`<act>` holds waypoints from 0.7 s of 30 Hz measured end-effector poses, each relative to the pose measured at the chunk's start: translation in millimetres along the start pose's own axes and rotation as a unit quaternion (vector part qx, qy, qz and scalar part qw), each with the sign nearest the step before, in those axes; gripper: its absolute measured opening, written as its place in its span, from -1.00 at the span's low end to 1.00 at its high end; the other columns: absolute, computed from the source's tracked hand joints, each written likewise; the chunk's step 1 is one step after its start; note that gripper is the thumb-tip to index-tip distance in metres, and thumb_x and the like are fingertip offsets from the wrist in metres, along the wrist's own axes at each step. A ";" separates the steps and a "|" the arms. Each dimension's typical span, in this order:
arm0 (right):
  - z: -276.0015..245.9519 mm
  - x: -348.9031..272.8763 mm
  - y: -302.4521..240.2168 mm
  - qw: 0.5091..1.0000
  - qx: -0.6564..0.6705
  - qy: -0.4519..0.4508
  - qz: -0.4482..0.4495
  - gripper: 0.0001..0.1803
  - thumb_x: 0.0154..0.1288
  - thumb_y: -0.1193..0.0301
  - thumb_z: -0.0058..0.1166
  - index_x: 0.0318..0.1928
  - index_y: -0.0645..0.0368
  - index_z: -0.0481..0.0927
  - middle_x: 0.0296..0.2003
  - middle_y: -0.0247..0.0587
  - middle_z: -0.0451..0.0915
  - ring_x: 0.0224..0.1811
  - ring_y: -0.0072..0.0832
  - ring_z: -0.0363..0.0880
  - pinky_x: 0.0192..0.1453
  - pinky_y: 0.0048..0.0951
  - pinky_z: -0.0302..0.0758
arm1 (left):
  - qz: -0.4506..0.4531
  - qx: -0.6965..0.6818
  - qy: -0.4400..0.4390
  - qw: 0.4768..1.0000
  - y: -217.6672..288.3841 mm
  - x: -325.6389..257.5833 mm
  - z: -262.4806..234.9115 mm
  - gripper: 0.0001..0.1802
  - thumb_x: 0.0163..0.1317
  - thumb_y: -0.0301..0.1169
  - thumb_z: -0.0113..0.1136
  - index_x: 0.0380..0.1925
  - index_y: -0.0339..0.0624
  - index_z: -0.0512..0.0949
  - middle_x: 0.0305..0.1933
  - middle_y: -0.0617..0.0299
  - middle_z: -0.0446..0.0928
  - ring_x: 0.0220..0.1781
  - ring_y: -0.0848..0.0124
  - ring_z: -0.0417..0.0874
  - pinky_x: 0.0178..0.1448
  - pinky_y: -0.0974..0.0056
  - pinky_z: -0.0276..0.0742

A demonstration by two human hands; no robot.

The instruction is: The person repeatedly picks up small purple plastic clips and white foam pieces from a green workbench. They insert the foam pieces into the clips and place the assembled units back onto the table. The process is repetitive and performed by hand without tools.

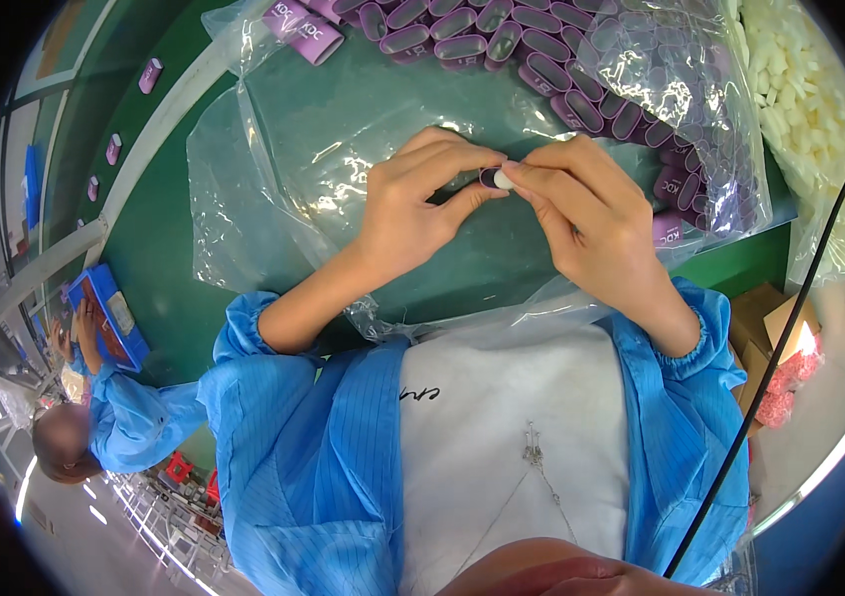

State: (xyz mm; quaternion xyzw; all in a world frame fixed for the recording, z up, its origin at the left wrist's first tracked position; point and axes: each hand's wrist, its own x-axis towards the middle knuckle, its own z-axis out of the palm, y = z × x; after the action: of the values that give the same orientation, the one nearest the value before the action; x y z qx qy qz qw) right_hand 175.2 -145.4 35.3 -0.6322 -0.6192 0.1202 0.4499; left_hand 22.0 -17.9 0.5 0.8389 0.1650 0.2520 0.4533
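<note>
Both my hands meet over the plastic-covered green table. My left hand is closed, its thumb and fingertips pinching a small dark purple oval sleeve, seen end-on and partly covered by the fingers. Against the sleeve's right side sits a small white piece, pinched by my right hand. Whether the white piece is partly inside the sleeve, I cannot tell. Beyond my hands, many purple oval sleeves stand on end in a crowded group. Clear plastic sheeting lies beneath my hands.
A clear bag of cream-white pieces is at the far right. Several purple sleeves sit spaced along the left. At left, a co-worker in blue reaches toward a blue tray. A black cable crosses the right side, near cardboard boxes.
</note>
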 end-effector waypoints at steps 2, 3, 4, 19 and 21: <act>3.4 2.6 -2.5 0.999 -0.036 -0.005 -0.028 -0.75 -0.03 0.70 0.28 -0.24 0.36 0.66 -0.30 -0.11 0.57 -0.32 -0.27 0.58 -0.33 -0.36 0.56 | 0.004 0.000 0.003 1.000 0.5 1.1 -1.3 -0.68 -0.07 -0.57 0.51 -0.23 -0.20 0.72 -0.28 0.17 0.72 -0.19 0.23 0.70 -0.16 0.25 0.63; 6.0 3.8 -3.4 0.998 -0.050 -0.009 -0.037 -0.74 -0.05 0.69 0.27 -0.25 0.36 0.66 -0.30 -0.12 0.57 -0.33 -0.29 0.58 -0.34 -0.37 0.56 | 0.003 0.004 0.005 1.000 0.3 0.5 -1.4 -0.68 -0.07 -0.57 0.51 -0.23 -0.20 0.72 -0.28 0.17 0.72 -0.19 0.23 0.70 -0.17 0.25 0.63; 7.8 4.3 -3.4 0.997 -0.063 -0.014 -0.047 -0.74 -0.07 0.68 0.27 -0.26 0.37 0.66 -0.31 -0.12 0.57 -0.34 -0.30 0.58 -0.35 -0.37 0.56 | 0.002 0.009 0.008 1.000 0.3 0.0 -0.5 -0.68 -0.08 -0.57 0.51 -0.24 -0.19 0.72 -0.29 0.17 0.72 -0.19 0.23 0.70 -0.17 0.25 0.63; -2.3 5.5 18.6 0.986 -0.069 -0.030 -0.148 -0.66 -0.11 0.60 0.27 -0.20 0.34 0.67 -0.24 -0.13 0.66 -0.41 -0.34 0.59 -0.42 -0.42 0.57 | 0.000 -0.008 0.003 1.000 -3.9 -0.3 -1.9 -0.71 -0.06 -0.53 0.53 -0.26 -0.18 0.72 -0.30 0.20 0.71 -0.19 0.26 0.68 -0.18 0.27 0.61; 1.1 5.3 19.8 0.989 -0.059 -0.027 -0.136 -0.69 -0.12 0.59 0.27 -0.23 0.34 0.66 -0.26 -0.14 0.65 -0.40 -0.33 0.59 -0.41 -0.41 0.57 | 0.008 -0.008 -0.001 1.000 -4.0 -0.2 -1.7 -0.71 -0.06 -0.53 0.53 -0.26 -0.19 0.72 -0.30 0.20 0.70 -0.20 0.26 0.67 -0.18 0.26 0.61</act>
State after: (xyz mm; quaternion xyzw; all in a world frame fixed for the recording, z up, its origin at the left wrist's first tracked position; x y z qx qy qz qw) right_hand 188.9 -136.8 22.6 -0.5639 -0.7174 0.0379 0.4074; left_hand 20.7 -14.7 -2.1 0.8370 0.1561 0.2559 0.4579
